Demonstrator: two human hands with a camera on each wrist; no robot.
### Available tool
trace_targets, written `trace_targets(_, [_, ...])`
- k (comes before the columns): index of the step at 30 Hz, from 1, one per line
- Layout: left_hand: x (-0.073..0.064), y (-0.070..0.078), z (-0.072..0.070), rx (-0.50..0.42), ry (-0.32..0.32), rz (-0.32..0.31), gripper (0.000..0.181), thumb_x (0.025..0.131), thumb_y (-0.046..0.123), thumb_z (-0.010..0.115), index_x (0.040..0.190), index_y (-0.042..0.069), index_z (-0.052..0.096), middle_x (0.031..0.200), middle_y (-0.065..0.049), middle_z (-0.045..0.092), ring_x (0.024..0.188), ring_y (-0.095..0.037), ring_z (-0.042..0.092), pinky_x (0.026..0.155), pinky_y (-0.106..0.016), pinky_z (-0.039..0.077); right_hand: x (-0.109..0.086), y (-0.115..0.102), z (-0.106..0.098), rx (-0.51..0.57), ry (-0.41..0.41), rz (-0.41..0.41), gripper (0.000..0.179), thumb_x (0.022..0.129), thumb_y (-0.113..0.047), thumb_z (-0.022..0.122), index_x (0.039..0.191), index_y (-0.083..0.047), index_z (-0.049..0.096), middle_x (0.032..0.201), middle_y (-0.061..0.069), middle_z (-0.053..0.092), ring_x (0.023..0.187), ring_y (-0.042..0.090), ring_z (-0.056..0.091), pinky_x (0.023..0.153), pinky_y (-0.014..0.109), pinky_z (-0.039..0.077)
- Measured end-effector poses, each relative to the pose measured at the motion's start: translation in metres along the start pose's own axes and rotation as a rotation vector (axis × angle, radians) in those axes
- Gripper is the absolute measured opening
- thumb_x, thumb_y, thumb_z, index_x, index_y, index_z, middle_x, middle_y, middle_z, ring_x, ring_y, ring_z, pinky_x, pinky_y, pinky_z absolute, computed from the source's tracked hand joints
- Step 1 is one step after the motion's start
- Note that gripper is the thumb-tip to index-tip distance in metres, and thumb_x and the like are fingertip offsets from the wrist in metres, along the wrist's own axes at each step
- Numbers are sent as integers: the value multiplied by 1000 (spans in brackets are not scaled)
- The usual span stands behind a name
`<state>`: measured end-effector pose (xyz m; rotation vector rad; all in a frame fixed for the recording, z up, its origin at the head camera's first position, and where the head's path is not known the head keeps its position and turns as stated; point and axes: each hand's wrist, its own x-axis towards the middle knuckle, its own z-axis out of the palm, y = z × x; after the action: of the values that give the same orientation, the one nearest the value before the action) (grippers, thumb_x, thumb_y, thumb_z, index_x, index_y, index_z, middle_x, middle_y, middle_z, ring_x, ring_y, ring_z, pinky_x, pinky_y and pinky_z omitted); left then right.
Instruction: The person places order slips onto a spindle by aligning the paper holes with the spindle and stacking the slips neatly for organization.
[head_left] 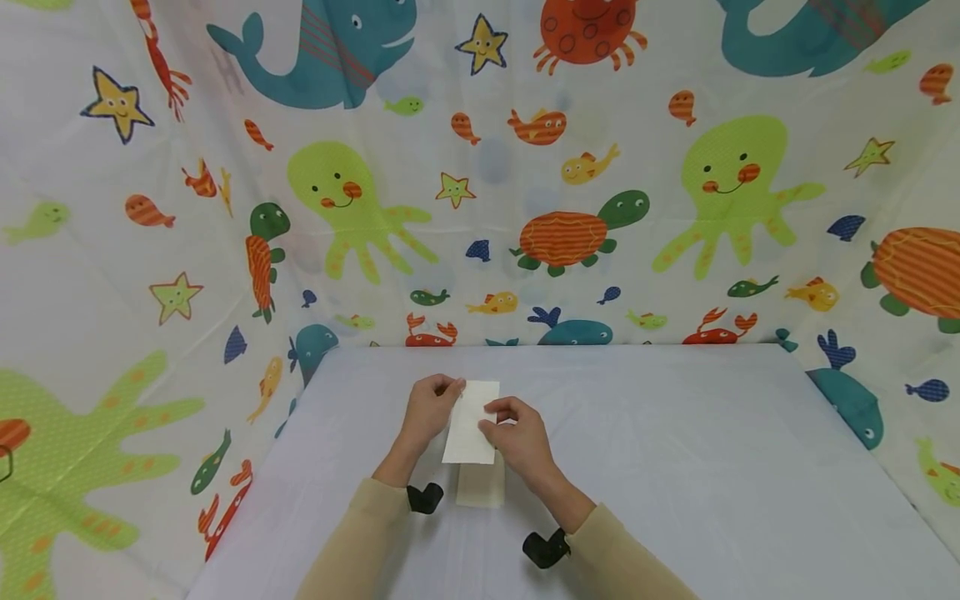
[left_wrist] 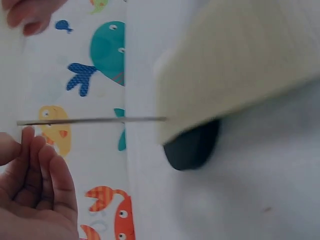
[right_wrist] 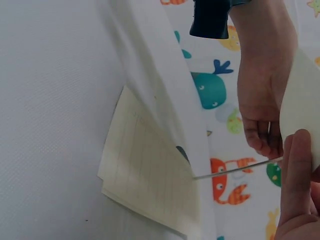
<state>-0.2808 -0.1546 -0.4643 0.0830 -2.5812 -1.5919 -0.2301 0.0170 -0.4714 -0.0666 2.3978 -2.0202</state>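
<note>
A small cream notebook point(head_left: 471, 433) is held raised over the white table, in front of me. Its lower part point(head_left: 481, 487) slants down below the upright part, and the right wrist view shows ruled lines on these pages point(right_wrist: 150, 170). With thumb and fingertips my left hand point(head_left: 430, 408) pinches the notebook's upper left edge. My right hand point(head_left: 519, 433) pinches the right edge, and its fingers point(right_wrist: 297, 165) lie against a curved page point(right_wrist: 305, 110). In the left wrist view, the left hand point(left_wrist: 42, 187) is under a thin edge point(left_wrist: 90, 121) of the notebook.
A white cloth point(head_left: 712, 467) covers the table. Behind it and at both sides hangs a curtain point(head_left: 495, 167) printed with sea animals. Black wrist cameras sit on the left wrist point(head_left: 425, 498) and the right wrist point(head_left: 546, 549), near the beige sleeves point(head_left: 360, 542).
</note>
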Motion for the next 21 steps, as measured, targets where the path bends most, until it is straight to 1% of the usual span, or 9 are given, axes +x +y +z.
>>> trace_targets(5, [0, -9, 4, 5, -15, -38, 26, 100, 27, 66, 97, 3, 74, 85, -5, 65, 80, -19, 55, 65, -29, 45, 0, 7, 0, -10, -13, 10, 21, 89, -11, 76, 108, -5, 70, 92, 8, 60, 71, 17, 57, 62, 30, 47])
trace_targets(11, [-1, -15, 9, -10, -24, -36, 26, 100, 27, 66, 94, 3, 74, 85, -6, 65, 79, -20, 56, 66, -31, 46, -1, 12, -2, -23, -12, 13, 21, 89, -12, 75, 108, -4, 70, 92, 7, 59, 69, 15, 55, 60, 28, 47])
trace_targets(17, [-2, -22, 14, 13, -35, -68, 26, 100, 28, 65, 96, 3, 73, 86, -5, 65, 80, -19, 56, 65, -30, 46, -1, 18, -1, -62, -13, 17, 20, 87, -10, 75, 105, -3, 70, 89, 7, 58, 64, 13, 51, 57, 26, 44])
trace_targets(21, [-2, -25, 16, 15, -38, -92, 27, 100, 29, 65, 98, 3, 73, 89, -6, 65, 82, -21, 56, 66, -30, 47, 0, 22, -1, -93, -12, 27, 19, 86, -10, 76, 104, -4, 71, 89, 6, 58, 70, 15, 52, 58, 27, 44])
